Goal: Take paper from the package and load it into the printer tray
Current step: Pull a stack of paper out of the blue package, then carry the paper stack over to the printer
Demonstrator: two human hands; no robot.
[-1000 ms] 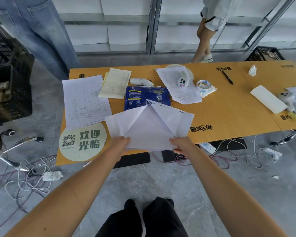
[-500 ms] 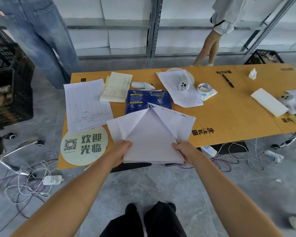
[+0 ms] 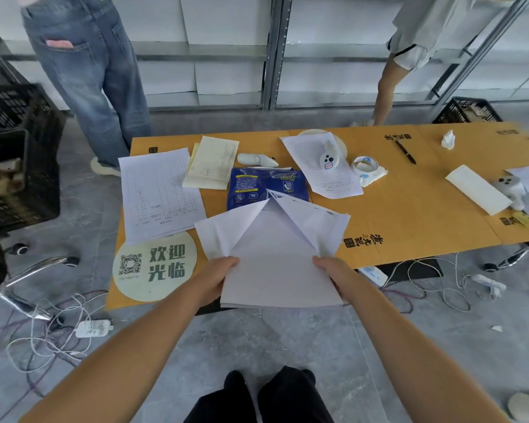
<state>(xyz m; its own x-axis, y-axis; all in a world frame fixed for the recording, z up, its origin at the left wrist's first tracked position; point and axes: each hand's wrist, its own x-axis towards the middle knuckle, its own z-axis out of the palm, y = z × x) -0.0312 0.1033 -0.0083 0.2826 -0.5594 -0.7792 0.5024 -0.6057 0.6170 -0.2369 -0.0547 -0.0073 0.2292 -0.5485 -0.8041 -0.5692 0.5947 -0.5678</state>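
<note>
Each grip is a pinch on the near part of a stack of white paper [image 3: 280, 264]: the left hand [image 3: 216, 279] pinches the left edge, thumb on top and the other fingers hidden beneath, and the right hand [image 3: 333, 277] does the same on the right edge. The two-sided hold probably keeps the loose sheets squared and level so none slide out.

The stack's near end hangs over the front edge of the table [image 3: 409, 215], while its far end lies between the opened white flaps of the paper package [image 3: 312, 221], which fold back left and right like an envelope. That suggests the stack is partly out of its wrapper, with the flaps spread to let it slide free. No printer or printer tray is in view, so loading looks some way off.

Just beyond the package lies a blue plastic packet [image 3: 266, 186] with white print too small to read. To the left, a round cream sign [image 3: 155, 265] overhangs the table edge; it carries a QR code and the large characters 欢迎光临. Behind it lie a ruled form [image 3: 159, 190] and a yellowish notepad [image 3: 213, 161], whose handwriting is illegible. Dark characters are printed on the tabletop near the package [image 3: 364, 239], apparently upside down from here. Farther off are a tape roll [image 3: 365, 167] and a black pen [image 3: 405, 151].
</note>
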